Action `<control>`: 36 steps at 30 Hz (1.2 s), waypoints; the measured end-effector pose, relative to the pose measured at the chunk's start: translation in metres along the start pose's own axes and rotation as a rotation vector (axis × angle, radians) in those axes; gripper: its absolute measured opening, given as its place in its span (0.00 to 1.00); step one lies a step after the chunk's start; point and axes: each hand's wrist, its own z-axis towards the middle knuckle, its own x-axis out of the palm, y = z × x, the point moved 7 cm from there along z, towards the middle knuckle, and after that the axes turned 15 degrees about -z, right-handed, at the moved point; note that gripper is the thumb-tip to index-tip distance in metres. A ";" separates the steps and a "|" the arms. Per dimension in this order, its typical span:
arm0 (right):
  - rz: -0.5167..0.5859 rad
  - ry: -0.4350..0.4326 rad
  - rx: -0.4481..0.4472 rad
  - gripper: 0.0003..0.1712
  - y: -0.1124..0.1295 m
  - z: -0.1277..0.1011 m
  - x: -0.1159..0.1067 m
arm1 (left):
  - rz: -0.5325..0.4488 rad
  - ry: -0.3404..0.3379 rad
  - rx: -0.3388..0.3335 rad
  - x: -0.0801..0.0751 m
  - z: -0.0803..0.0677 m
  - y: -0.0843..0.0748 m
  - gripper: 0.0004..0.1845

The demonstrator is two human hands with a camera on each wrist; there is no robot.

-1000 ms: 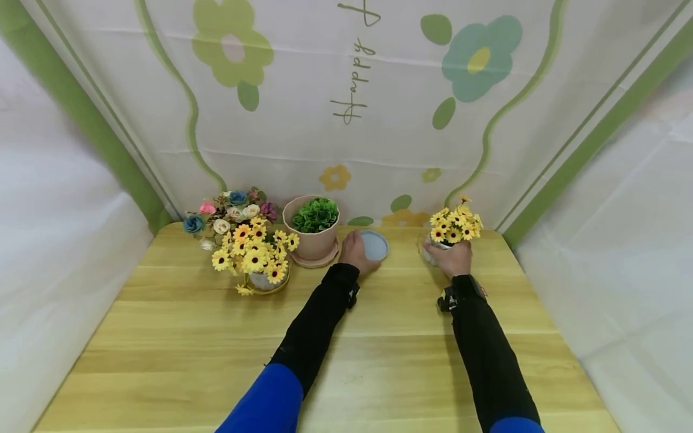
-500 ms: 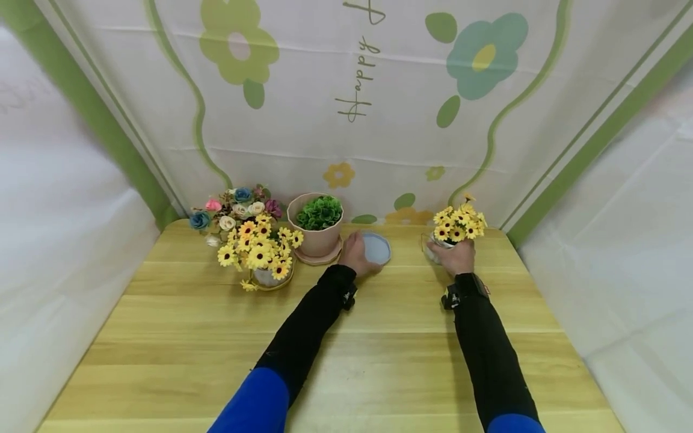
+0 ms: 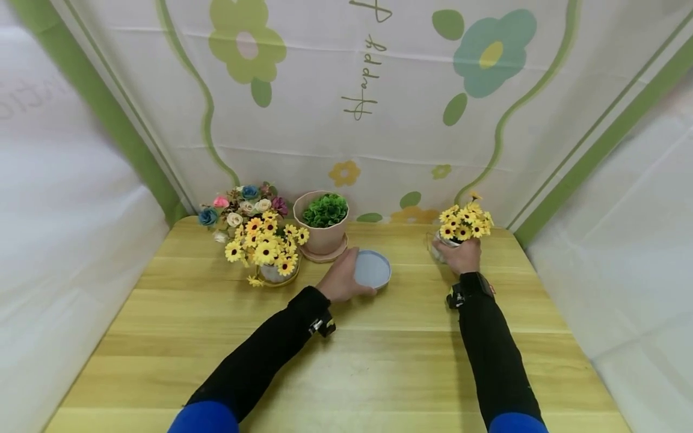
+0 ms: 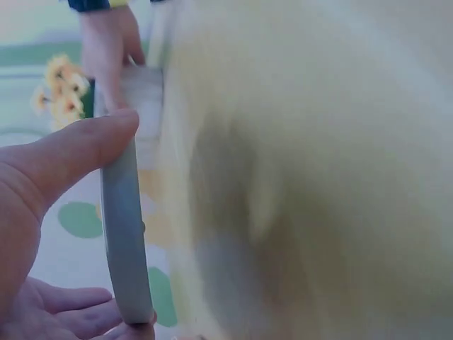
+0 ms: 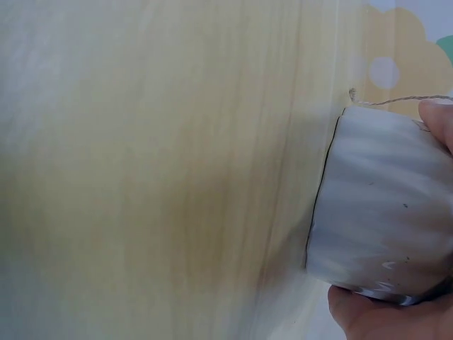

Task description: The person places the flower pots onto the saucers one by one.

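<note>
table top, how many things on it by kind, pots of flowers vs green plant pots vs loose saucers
pots of flowers: 3, the mixed rose bunch, the yellow daisy pot, and the small daisy pot that the right hand grips
green plant pots: 1, the pink pot
loose saucers: 1, the saucer that the left hand holds
total: 5

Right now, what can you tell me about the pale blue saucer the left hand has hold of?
The saucer is a round, shallow, pale blue-grey dish with a low raised rim, matte and plastic-looking, with nothing in it. It sits near the middle of the wooden table, in front of the pink pot. The left hand grips its near-left edge, thumb on the rim in the wrist view. Whether it is lifted, I cannot tell.
</note>
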 end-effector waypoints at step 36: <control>-0.039 0.059 0.018 0.64 0.004 -0.010 0.001 | -0.002 0.057 -0.020 0.011 -0.114 0.037 0.62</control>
